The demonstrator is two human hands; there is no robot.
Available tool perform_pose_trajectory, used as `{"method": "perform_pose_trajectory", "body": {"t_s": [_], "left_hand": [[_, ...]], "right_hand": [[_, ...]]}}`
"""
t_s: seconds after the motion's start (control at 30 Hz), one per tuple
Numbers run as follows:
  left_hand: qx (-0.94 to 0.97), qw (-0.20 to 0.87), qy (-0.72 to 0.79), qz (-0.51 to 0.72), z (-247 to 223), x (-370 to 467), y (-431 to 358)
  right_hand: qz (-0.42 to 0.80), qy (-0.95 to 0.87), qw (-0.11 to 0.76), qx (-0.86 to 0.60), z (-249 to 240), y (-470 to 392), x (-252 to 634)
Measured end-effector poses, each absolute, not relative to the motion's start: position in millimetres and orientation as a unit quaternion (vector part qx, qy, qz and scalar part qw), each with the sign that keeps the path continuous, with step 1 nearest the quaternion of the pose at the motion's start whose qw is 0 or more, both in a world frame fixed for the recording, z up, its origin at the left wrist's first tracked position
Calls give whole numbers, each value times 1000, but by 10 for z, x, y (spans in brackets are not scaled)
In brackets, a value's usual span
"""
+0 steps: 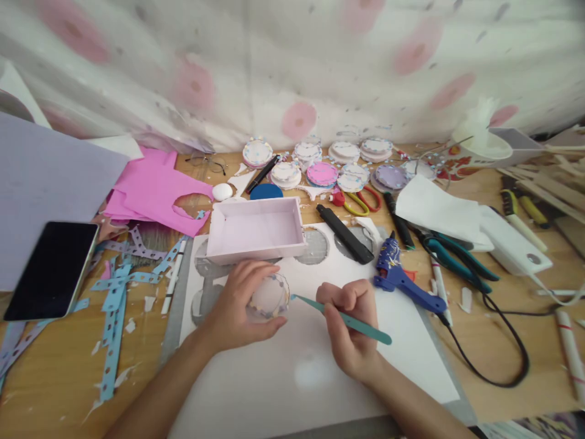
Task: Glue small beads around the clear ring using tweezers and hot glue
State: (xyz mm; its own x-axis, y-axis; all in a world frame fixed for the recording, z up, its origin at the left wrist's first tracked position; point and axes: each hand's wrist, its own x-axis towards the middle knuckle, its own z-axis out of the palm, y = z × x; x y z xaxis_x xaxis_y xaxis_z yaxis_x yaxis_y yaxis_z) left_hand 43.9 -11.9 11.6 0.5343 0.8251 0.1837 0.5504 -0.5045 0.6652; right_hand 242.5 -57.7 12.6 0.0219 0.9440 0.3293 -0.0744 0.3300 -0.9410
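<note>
My left hand (240,308) is wrapped round a small round pale piece (269,297) edged with tiny blue and yellow bits, over the white sheet (292,378). In my right hand (350,323) are teal tweezers (365,329), held like a pen. Their tip points left, close to the right edge of the round piece, with a tiny blue bit at the end. Whether that bit touches the edge is too small to tell. Behind my hands stands an open pale pink box (256,228).
Several decorated discs (322,174) line the back. A blue glue gun (402,277), its black cable, teal pliers (461,259) and a black pen-like tool (345,233) lie to the right. On the left are a phone (51,268), blue strips (114,323) and pink sheets (150,189).
</note>
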Motion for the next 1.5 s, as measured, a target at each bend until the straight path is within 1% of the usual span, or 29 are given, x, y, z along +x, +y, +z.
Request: {"method": "perform_pose_trajectory", "body": {"t_s": [0.17,0.47,0.73,0.93,1.2,1.5], "left_hand": [[825,280,416,261,128,432,-125],[814,287,431,265,105,424,-135],[813,284,437,259,119,447,-128],[812,287,433,265,115,444,-134],[810,294,437,257,78,435,-133],[810,299,439,249,103,434,-139]], "right_hand": [[435,-586,569,-379,169,-584,2411],[423,-609,556,-376,145,-600,2411],[364,-653,566,-349,63,-570,2418],[343,-697,535,-333,10,-542,2457],[329,-700,547,-321,-14,-549,2450],[337,-701,542,-320,14,-547,2459]]}}
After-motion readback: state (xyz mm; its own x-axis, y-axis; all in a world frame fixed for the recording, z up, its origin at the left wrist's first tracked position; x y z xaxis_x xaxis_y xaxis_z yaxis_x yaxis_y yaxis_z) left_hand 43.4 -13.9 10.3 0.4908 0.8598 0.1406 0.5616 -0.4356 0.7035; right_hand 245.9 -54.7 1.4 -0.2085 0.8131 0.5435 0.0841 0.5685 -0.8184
